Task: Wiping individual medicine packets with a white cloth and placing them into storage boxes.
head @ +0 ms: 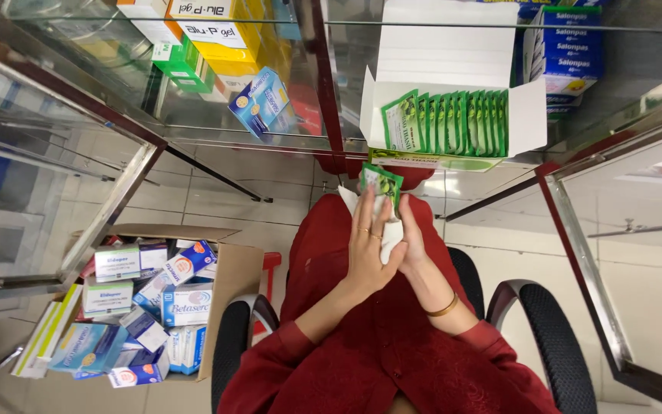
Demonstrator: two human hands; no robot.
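Just above the frame's centre, I am holding a small stack of green sachets point(381, 184) upright over my lap — my left hand point(367, 249) is lying flat against the white backs, fingers straight and together, while my right hand point(410, 234) is clamping the stack from the other side, so the packets are staying squared. Directly above, an open white carton point(526, 115) is standing on the glass shelf point(293, 142) with matching sachets filed in a row. At lower left, a cardboard box point(231, 268) of medicine packs is sitting on the floor beside my chair's armrest point(552, 337).
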